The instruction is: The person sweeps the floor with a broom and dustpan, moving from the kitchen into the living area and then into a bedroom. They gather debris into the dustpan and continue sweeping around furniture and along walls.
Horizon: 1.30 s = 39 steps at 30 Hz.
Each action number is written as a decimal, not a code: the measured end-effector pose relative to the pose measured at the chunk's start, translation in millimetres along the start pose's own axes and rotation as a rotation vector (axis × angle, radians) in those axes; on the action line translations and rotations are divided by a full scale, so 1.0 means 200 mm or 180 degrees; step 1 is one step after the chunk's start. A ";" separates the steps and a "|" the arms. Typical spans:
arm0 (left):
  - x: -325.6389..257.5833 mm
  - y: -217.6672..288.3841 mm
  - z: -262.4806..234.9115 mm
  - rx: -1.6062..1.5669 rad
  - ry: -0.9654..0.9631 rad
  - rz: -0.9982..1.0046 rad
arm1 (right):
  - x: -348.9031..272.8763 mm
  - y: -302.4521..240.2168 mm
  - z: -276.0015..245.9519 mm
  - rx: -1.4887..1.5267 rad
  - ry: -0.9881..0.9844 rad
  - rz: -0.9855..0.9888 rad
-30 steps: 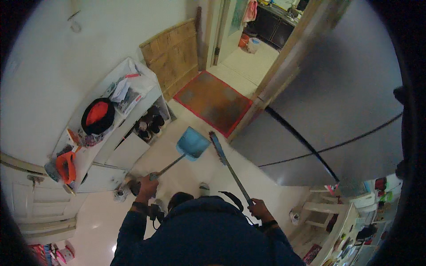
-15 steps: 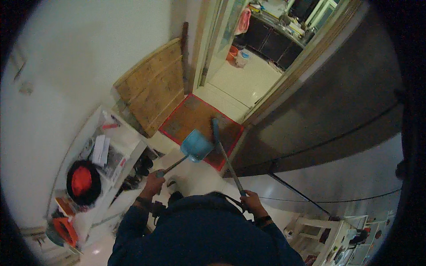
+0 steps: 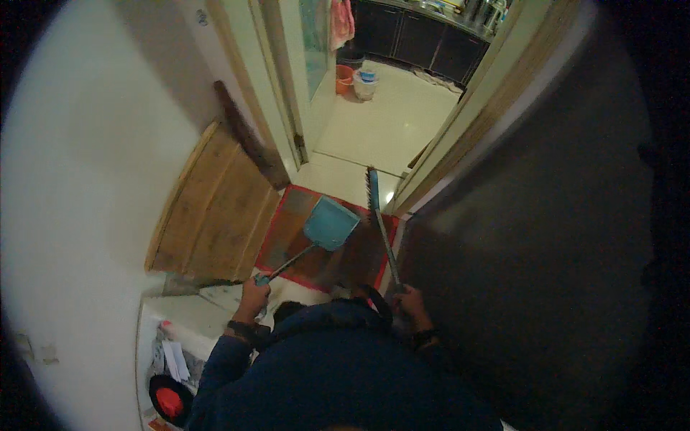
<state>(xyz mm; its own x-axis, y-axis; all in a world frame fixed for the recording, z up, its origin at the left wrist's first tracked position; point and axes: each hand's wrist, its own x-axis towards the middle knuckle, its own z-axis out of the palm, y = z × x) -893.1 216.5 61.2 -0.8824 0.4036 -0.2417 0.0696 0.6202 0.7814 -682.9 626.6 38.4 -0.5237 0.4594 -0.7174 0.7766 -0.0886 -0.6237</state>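
My left hand (image 3: 254, 295) is wrapped round the handle of a blue dustpan (image 3: 331, 225). Its pan sits over a brown doormat (image 3: 277, 244) with a red border; whether it touches the mat I cannot tell. In my right hand (image 3: 412, 302) is the grey handle of a broom (image 3: 374, 190). The broom's narrow blue head, with dark bristles along its left side, reaches past the mat's far edge toward the doorway. Dustpan and broom are apart from each other.
A curved wooden board (image 3: 198, 208) leans on the wall at the left. Beside it, nearer me, stands a white shelf unit (image 3: 147, 309). Through the doorway are an orange bucket (image 3: 344, 79), a white bucket (image 3: 365, 87) and dark cabinets (image 3: 417, 39). A dark panel (image 3: 503, 237) rises at the right.
I have moved toward the doorway, and the view has turned with me. The dustpan is now farther over the mat. The broom head has gone from above the mat to beyond its far edge.
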 end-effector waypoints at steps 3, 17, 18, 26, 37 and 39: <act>0.29 0.16 -0.06 -0.0817 0.0163 -0.0622 | 0.11 -0.22 -0.08 -0.0260 0.0231 -0.0232; 2.29 0.50 -0.15 -0.1420 -0.0485 0.0307 | 0.89 -1.26 -0.15 0.0414 0.0712 0.0222; 2.39 0.56 -0.17 -0.1337 -0.0575 0.0121 | 0.95 -1.34 -0.17 0.0563 0.0749 0.0287; 3.23 1.04 -0.04 -0.0908 -0.0778 -0.0282 | 1.81 -1.75 -0.48 0.0260 0.1247 -0.0193; 4.04 1.78 0.37 -0.1252 -0.0679 -0.0438 | 3.00 -2.83 -1.13 0.2344 0.0601 -0.0463; 4.21 1.85 0.44 -0.1283 -0.0683 -0.0490 | 3.11 -2.93 -1.22 0.2709 0.1042 -0.0159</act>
<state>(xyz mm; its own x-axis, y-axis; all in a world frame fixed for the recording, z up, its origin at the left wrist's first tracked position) -1569.9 845.0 97.1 -0.7495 0.4835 -0.4522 -0.2776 0.3907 0.8777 -1378.2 1180.2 34.5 -0.3234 0.6965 -0.6405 0.1672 -0.6242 -0.7632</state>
